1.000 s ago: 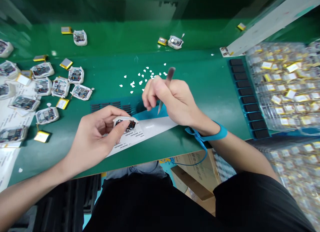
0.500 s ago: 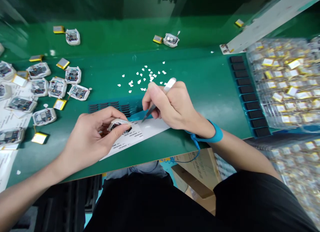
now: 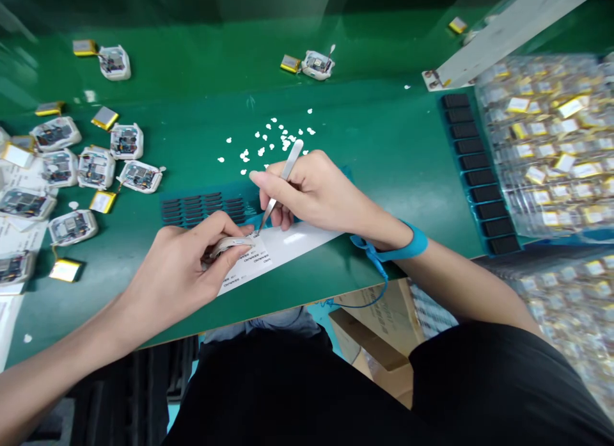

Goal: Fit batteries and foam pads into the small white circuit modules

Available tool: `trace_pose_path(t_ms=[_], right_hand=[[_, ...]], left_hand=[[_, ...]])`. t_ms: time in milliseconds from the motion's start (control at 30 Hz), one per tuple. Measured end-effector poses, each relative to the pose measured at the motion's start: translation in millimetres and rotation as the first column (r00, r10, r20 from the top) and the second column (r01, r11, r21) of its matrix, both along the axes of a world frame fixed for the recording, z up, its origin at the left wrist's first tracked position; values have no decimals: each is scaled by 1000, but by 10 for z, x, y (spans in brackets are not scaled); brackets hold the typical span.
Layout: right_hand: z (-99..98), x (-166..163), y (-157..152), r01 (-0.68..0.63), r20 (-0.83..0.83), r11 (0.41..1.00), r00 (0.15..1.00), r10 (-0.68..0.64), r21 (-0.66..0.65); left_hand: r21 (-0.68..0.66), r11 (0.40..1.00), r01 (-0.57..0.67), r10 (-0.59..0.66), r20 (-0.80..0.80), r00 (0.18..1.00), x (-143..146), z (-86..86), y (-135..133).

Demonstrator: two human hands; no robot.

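My left hand (image 3: 187,260) is closed around a white device housing (image 3: 229,244), tilted on its edge between thumb and fingers; much of it is hidden by the hand. In my right hand (image 3: 307,187) is a pair of metal tweezers (image 3: 286,177), held like a pen. Their tips point down close to the housing's right end; I cannot tell whether they touch it. Beneath both hands lies a white printed sheet (image 3: 254,263). Behind my left hand is a blue film with rows of thin black strips (image 3: 192,206). Small white round stickers (image 3: 286,142) are scattered beyond my right hand.
Several open white housings (image 3: 96,167) with yellow-edged batteries (image 3: 66,269) spread over the left. At the right stand a column of black foam pads (image 3: 482,177) and clear trays of batteries (image 3: 551,145). A blue wrist strap (image 3: 405,241) trails a cord over the bench edge.
The housing in my left hand has turned more onto its edge. The tweezers stand more upright, and my right hand has shifted slightly left. The whole view has moved a little.
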State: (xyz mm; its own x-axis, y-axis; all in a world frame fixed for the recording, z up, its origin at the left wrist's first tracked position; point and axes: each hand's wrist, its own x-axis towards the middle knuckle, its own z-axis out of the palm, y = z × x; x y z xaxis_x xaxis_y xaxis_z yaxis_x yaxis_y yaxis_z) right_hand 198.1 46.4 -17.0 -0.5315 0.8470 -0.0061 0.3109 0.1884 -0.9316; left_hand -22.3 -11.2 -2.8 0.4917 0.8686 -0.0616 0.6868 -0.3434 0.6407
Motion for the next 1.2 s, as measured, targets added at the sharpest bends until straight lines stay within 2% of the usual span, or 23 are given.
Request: trace_pose_path(t_ms=[100,233,400,533,633,800,1000,1200], right_hand=[[-15,12,66,-33,-69,990,997,24,-135],[-20,-3,126,-16,-134,963,991,-21,-271],[19,-10,136,41,-201,962,975,-98,-271],[88,17,122,134,-253,967,949,-188,-218],[96,39,124,63,-202,979,974,-102,-195],[21,49,131,-16,-100,980,995,-4,-197],[1,63,124,-70,-72,979,996,57,-194],[-2,83,145,-120,-132,952,988,85,-280]], left_hand=[[6,1000,-1,1,-5,1000,2,10,-1],[-29,1000,7,-7,16,1000,-5,11,4],[-66,998,-4,7,50,999,-18,-15,11],[-105,989,-105,120,147,982,-49,24,15],[-117,988,-98,118,175,978,-75,72,34],[-106,989,99,-88,108,990,-81,51,62],[-106,989,104,-94,96,991,-62,36,56],[-91,990,107,-100,75,992,-63,32,70]])
